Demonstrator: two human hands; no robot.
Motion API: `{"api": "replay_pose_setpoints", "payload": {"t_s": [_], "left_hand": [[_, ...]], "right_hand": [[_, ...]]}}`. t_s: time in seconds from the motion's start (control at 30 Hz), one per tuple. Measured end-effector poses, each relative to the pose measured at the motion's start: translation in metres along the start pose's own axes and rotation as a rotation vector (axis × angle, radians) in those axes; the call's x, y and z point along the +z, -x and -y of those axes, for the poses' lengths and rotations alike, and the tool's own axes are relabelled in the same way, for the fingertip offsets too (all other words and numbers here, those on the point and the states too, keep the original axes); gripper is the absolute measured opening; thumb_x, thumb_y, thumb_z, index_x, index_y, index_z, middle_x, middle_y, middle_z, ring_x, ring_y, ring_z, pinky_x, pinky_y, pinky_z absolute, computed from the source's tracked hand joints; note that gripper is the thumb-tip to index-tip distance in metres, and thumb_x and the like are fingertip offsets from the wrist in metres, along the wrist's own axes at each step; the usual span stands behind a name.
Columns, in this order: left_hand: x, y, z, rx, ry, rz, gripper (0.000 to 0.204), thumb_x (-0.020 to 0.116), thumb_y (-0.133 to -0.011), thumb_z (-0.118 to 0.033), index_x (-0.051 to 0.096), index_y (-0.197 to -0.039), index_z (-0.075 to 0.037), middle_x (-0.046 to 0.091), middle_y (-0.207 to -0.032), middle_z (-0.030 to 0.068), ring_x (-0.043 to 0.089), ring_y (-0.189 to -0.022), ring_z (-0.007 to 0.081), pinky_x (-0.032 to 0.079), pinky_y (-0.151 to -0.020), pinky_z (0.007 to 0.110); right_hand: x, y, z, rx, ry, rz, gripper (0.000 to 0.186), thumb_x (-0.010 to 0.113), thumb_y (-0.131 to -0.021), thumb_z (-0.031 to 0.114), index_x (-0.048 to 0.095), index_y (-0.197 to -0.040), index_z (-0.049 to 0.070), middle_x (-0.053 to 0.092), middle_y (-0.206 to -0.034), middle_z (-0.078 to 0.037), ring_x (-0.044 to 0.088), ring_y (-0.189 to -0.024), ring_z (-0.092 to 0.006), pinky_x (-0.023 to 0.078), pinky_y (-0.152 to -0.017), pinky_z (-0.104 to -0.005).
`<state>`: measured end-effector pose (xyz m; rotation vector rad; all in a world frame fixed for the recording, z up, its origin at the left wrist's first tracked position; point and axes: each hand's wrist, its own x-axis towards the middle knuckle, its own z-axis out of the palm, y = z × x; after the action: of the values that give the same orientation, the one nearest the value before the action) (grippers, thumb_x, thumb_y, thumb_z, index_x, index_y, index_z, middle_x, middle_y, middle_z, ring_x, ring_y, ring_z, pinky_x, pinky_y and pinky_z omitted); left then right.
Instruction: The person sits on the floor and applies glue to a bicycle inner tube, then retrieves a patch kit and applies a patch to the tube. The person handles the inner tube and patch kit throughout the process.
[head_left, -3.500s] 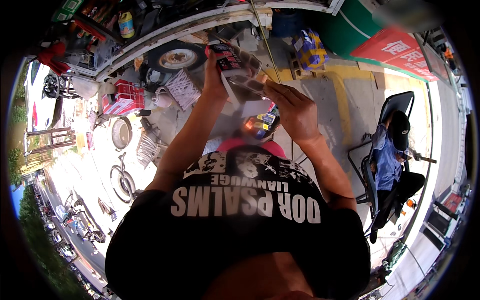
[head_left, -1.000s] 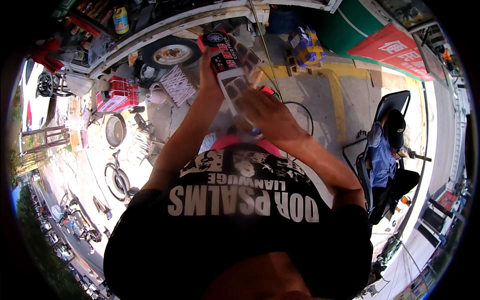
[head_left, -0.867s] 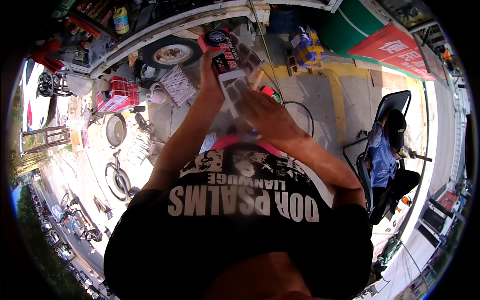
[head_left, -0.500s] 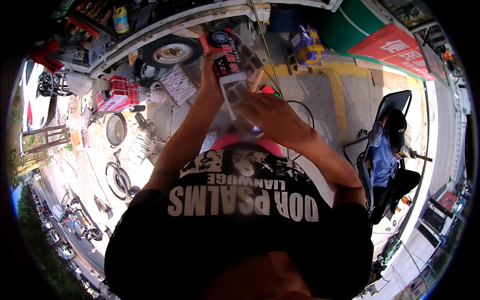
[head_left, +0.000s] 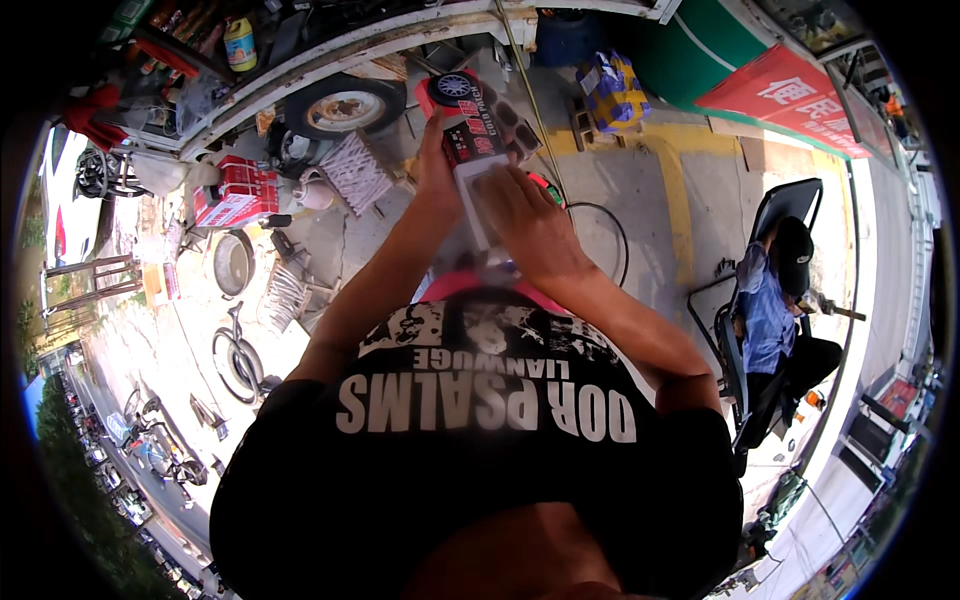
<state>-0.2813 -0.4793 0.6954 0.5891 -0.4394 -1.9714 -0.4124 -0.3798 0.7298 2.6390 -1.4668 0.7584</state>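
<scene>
A long flat package (head_left: 475, 130) with a dark and red printed top and a pale lower part is held up in front of my chest. My left hand (head_left: 436, 168) grips its left edge, thumb on the side. My right hand (head_left: 530, 215) lies flat over the pale lower half, fingers pressed on it. Both forearms rise from my black printed shirt (head_left: 480, 430). What lies under the right palm is hidden.
On the concrete ground: a wheel with tyre (head_left: 343, 104), a red and white box (head_left: 235, 192), a round pan (head_left: 232, 262), a black hoop of tube (head_left: 600, 240), a blue and yellow bag (head_left: 612, 88). A person in blue (head_left: 775, 300) sits on a chair at the right.
The package has stayed raised in my left hand. My right hand has come down from its upper part onto the pale lower half and now lies flatter on it.
</scene>
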Motion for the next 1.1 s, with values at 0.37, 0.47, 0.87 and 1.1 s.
{"api": "replay_pose_setpoints", "payload": {"t_s": [0.37,0.47,0.87,1.1], "left_hand": [[-0.019,-0.003,-0.009,-0.127,0.118,0.088,0.069,0.048,-0.083,-0.064,0.055,-0.114,-0.003,0.064,-0.097,0.0213,0.066,-0.078,0.0341,0.056,-0.069,0.043],[-0.009,0.005,-0.008,-0.194,0.196,0.046,0.071,0.051,-0.081,-0.065,0.055,-0.113,-0.002,0.064,-0.096,0.0207,0.065,-0.078,0.0342,0.056,-0.07,0.043],[0.011,0.01,-0.016,0.021,0.215,0.089,0.068,0.051,-0.082,-0.064,0.055,-0.111,-0.002,0.064,-0.093,0.0195,0.065,-0.079,0.0326,0.056,-0.07,0.042],[-0.006,0.01,-0.013,-0.112,0.235,0.167,0.072,0.048,-0.081,-0.067,0.054,-0.114,-0.002,0.064,-0.097,0.0204,0.065,-0.081,0.0336,0.055,-0.072,0.044]], "right_hand": [[-0.016,0.008,-0.014,-0.009,-0.466,-0.031,0.026,0.065,-0.064,0.002,0.065,-0.09,0.004,0.06,-0.103,-0.01,0.056,-0.101,-0.0283,0.047,-0.085,-0.0355],[-0.01,0.011,-0.016,0.046,-0.56,-0.045,0.023,0.067,-0.068,0.002,0.067,-0.091,0.006,0.061,-0.102,-0.008,0.055,-0.1,-0.0282,0.047,-0.086,-0.0355],[-0.004,0.023,0.002,0.982,-1.567,0.123,0.038,0.061,-0.09,0.018,0.05,-0.12,-0.001,0.06,-0.111,-0.014,0.064,-0.096,-0.0236,0.056,-0.072,-0.0316],[-0.001,0.024,0.0,1.152,-2.006,0.258,0.042,0.062,-0.088,0.029,0.051,-0.118,0.001,0.057,-0.11,-0.01,0.063,-0.098,-0.0237,0.059,-0.076,-0.0374]]}}
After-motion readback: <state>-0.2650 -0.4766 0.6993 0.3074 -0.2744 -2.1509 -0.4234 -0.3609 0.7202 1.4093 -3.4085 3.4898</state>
